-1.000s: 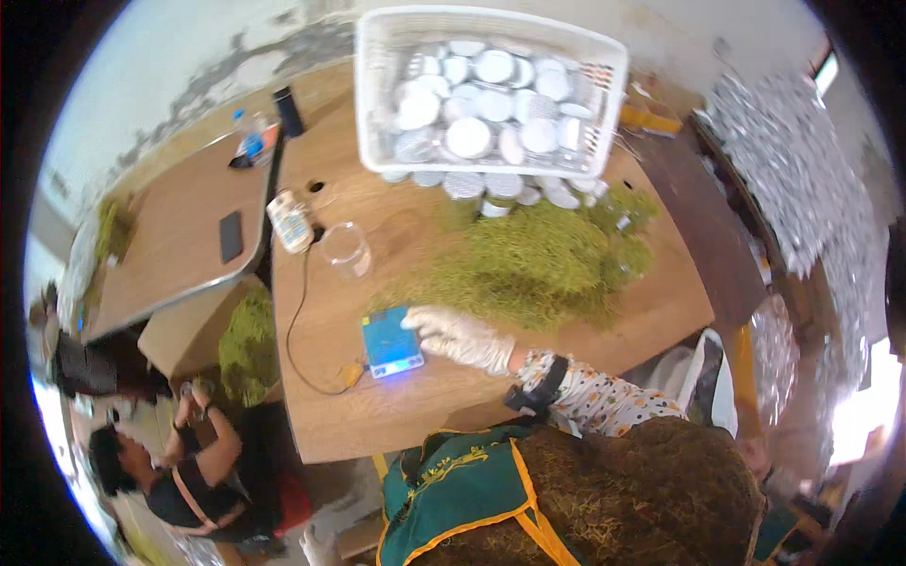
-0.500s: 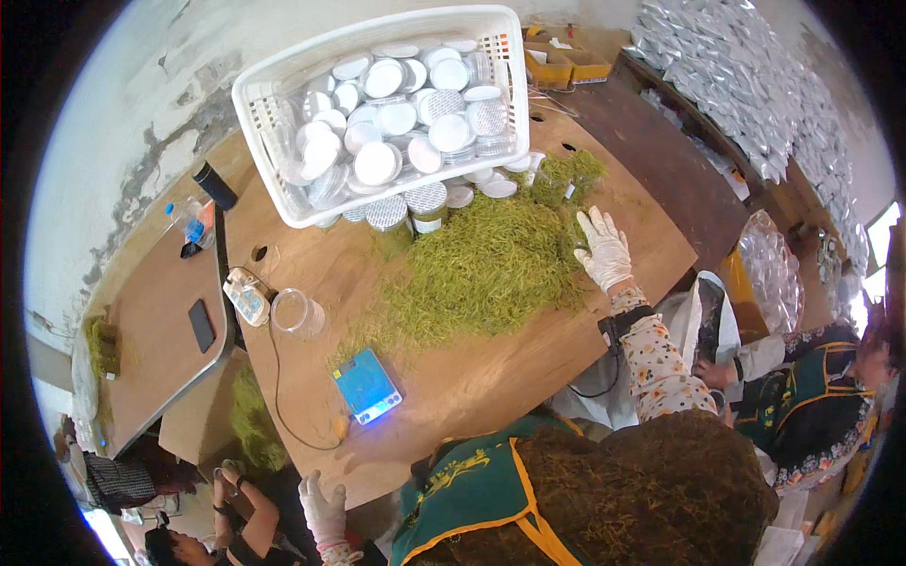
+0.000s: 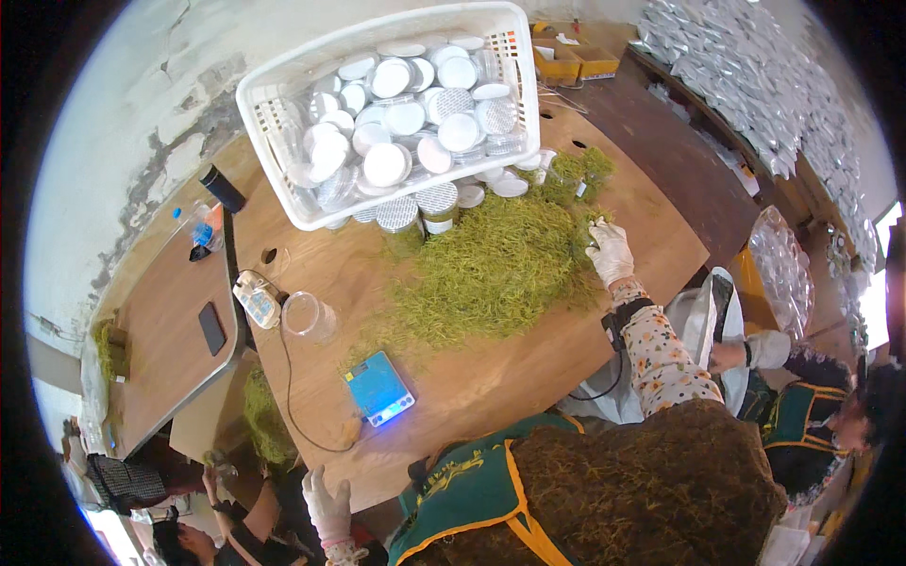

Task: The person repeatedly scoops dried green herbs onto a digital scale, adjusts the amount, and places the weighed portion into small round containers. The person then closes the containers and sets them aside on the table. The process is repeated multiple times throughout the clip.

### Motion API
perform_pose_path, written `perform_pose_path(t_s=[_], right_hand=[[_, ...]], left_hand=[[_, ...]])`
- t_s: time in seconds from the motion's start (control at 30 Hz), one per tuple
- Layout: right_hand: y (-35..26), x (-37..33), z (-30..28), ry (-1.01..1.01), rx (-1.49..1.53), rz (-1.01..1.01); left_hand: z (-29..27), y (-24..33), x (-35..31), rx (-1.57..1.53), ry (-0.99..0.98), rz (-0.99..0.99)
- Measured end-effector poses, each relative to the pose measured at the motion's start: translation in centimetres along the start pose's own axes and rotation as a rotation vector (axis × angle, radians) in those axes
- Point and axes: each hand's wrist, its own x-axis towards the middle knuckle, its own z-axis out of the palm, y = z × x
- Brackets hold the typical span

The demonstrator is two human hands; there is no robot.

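Beyond our left grip [image 3: 327,507] and off to its left, a black phone [image 3: 211,328] lies on a second table [image 3: 160,344]. Straight beyond that grip we see a clear cup [image 3: 308,319]; the grip's own fingers are spread near our table [image 3: 514,377]. Just beyond it to the right sits a lit blue scale [image 3: 379,387]. Farther right, the heap of green strands [image 3: 491,269] lies left of our right grip [image 3: 612,253], whose curled fingers touch its edge; whether they pinch strands, we cannot tell. Nearer us and right of that grip, a co-worker's hand [image 3: 727,357] is at a white bag [image 3: 692,325].
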Motion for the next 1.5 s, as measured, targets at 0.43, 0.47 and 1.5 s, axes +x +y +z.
perform_pose_path(t_s=[0.43,0.47,1.5], right_hand=[[-1.4,2.0,-7.4,0.453,0.121,-0.232],[-3.5,2.3,-8.8,0.458,0.191,-0.301],[-36.9,-11.8,-1.3,-0.156,0.5,-1.135]], left_hand=[[-1.0,-0.8,-1.4,0.031,0.058,-0.067],[-0.8,-0.9,-1.6,0.021,0.072,-0.065],[3.4,0.2,-5.2,-0.089,0.074,-0.076]])
